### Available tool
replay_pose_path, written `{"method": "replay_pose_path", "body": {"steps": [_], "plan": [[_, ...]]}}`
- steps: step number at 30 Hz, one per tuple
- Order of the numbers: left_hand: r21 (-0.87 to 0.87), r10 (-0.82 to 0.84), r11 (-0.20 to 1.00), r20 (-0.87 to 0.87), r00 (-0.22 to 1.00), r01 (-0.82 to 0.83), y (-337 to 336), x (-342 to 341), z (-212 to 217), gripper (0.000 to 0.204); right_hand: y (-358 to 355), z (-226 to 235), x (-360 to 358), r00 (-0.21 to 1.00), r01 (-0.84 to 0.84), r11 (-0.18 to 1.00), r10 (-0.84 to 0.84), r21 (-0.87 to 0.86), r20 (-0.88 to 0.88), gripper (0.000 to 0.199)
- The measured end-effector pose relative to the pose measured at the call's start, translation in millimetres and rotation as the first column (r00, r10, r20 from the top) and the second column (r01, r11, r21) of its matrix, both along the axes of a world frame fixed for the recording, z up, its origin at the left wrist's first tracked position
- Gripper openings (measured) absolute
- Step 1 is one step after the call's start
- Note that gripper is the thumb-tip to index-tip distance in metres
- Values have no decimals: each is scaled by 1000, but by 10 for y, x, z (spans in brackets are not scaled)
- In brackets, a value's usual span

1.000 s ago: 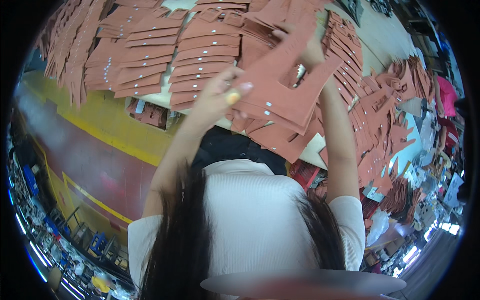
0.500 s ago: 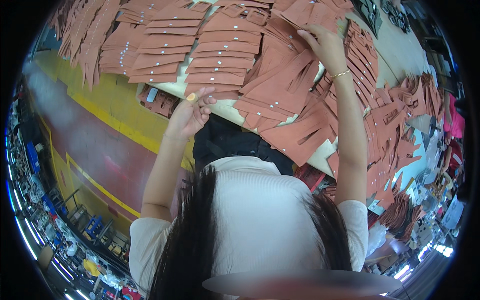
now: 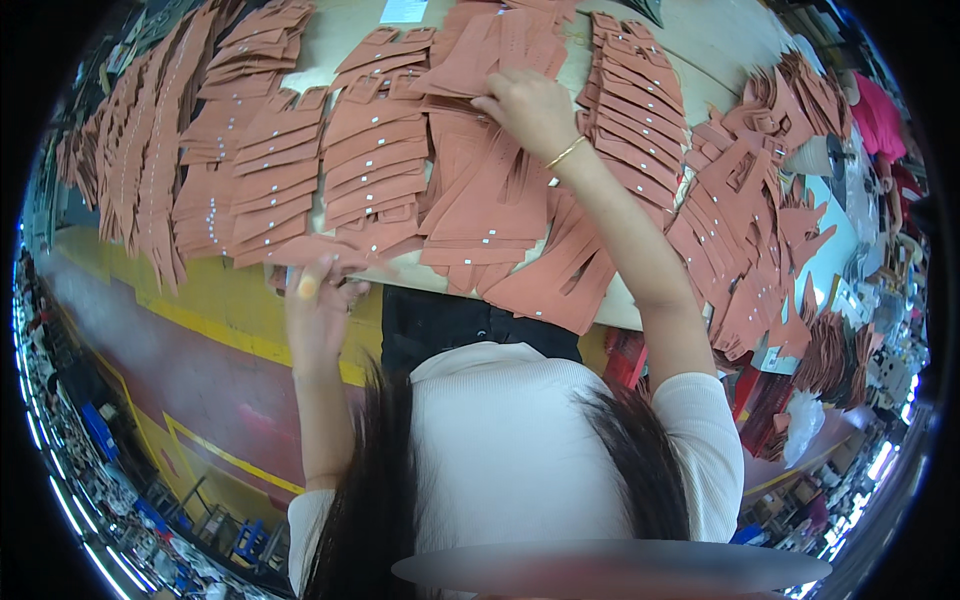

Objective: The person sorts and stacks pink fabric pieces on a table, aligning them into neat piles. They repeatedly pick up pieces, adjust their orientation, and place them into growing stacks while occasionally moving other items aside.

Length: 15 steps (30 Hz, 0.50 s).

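Observation:
My left hand [image 3: 322, 305] is at the table's front edge, its fingers closed on a reddish-brown cut leather piece [image 3: 318, 250]. That piece is slightly blurred at its right end, and the hand covers part of it. A yellowish patch shows on one finger. My right hand [image 3: 535, 112], with a gold bracelet at the wrist, reaches farther over the table. Its fingers are curled against the edge of a pile of leather pieces [image 3: 490, 50] with slots and small holes. Below it lies a fanned stack of leather pieces [image 3: 480, 205] marked with small white labels.
Rows of overlapping labelled leather pieces [image 3: 375, 165] cover the pale table [image 3: 690, 75]. More stand in a row at the right [image 3: 635, 110] and in a heap [image 3: 730, 220] beyond. A red crate [image 3: 626, 357] sits below the table edge. Yellow and maroon floor [image 3: 230, 370] lies left.
The view has shifted, so the table sits lower and farther left. My left hand, earlier without a leather piece, now has one in its fingers. My right hand stays at the upper pile.

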<state>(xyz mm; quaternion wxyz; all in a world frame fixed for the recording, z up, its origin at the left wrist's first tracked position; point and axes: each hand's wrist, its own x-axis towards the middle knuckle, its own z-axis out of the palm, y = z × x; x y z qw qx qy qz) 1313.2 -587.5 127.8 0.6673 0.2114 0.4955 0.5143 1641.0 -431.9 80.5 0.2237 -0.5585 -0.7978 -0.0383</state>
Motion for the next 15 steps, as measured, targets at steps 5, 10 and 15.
{"method": "replay_pose_path", "body": {"steps": [5,10,15], "plan": [[271,-128,958,94,987,99,320,284,506,23,-149,-139,-91,997,14,993,-5,116,-73,15],[435,-272,891,283,920,129,1236,1212,182,21,-252,-267,-71,972,28,963,37,269,-234,5],[98,-431,900,70,899,424,1855,1665,-350,22,-372,-322,17,986,166,927,-148,337,-79,9]]}}
